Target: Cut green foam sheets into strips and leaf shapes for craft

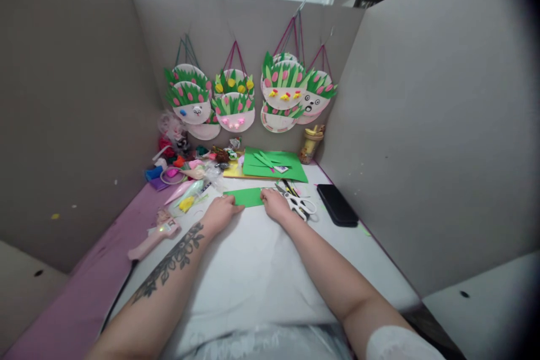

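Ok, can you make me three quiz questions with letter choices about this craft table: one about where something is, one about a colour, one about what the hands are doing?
1. Where is the flat black phone?
A. right of the white-handled scissors
B. on the pink glue gun
C. hanging on the wall

2. What colour is the small paper sheet between the hands?
A. red
B. green
C. blue

3. What are the left hand and right hand doing?
A. cutting
B. waving in the air
C. pressing the sheet's ends

A: it lies beside the scissors.
B: it is plainly green.
C: each hand rests on one end.
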The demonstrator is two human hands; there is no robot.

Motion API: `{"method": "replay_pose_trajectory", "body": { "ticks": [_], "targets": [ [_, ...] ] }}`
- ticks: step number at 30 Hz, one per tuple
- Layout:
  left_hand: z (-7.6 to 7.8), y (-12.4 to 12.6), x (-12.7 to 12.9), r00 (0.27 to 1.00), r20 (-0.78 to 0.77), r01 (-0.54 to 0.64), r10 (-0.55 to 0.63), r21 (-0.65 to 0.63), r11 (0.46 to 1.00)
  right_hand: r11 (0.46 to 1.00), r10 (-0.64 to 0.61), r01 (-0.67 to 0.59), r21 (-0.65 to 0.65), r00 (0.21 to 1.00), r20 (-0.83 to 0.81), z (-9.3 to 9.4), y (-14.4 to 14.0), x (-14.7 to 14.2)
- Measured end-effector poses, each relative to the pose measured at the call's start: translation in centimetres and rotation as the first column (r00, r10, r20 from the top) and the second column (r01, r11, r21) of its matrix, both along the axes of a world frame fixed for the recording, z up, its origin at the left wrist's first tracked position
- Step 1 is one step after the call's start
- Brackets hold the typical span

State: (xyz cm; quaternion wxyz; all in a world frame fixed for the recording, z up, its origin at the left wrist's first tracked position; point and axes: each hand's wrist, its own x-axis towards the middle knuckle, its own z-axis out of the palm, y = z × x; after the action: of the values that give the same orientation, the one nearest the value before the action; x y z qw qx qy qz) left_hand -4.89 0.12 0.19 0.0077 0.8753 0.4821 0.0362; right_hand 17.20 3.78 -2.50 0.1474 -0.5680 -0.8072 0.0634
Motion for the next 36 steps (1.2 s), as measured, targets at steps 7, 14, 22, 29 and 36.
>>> {"method": "replay_pose_trajectory", "body": {
  "ticks": [7,14,22,29,36],
  "targets": [
    [0.7,-0.2,0.6,0.996,-0.088,0.027,-0.025,0.025,0.999,0.962,0.27,-0.272,0.012,0.957,0.102,0.3,-2.7,-2.1],
    [2.2,-2.3,1.0,0.942,-0.221,-0.257,0.251,0.002,0.966,0.999,0.042,-0.039,-0.014,0.96,0.278,1.7,-3.4,-1.1],
    [2.7,-2.8,0.2,0.916,-0.217,-0.347,0.336,-0.013,0.938,0.999,-0.038,0.034,0.019,0.96,0.279,1.4,-2.9,-0.7],
    [1.9,-1.2,-1.9,0.845,0.085,-0.527,0.529,-0.04,0.849,0.994,-0.107,0.101,0.048,0.986,0.126,0.4,-1.3,1.2],
    [0.7,-0.8,-0.2,0.903,0.193,-0.392,0.385,0.0,0.92,0.986,0.117,-0.11,0.128,0.992,-0.05,0.1,-1.5,-0.3]
  ]
}}
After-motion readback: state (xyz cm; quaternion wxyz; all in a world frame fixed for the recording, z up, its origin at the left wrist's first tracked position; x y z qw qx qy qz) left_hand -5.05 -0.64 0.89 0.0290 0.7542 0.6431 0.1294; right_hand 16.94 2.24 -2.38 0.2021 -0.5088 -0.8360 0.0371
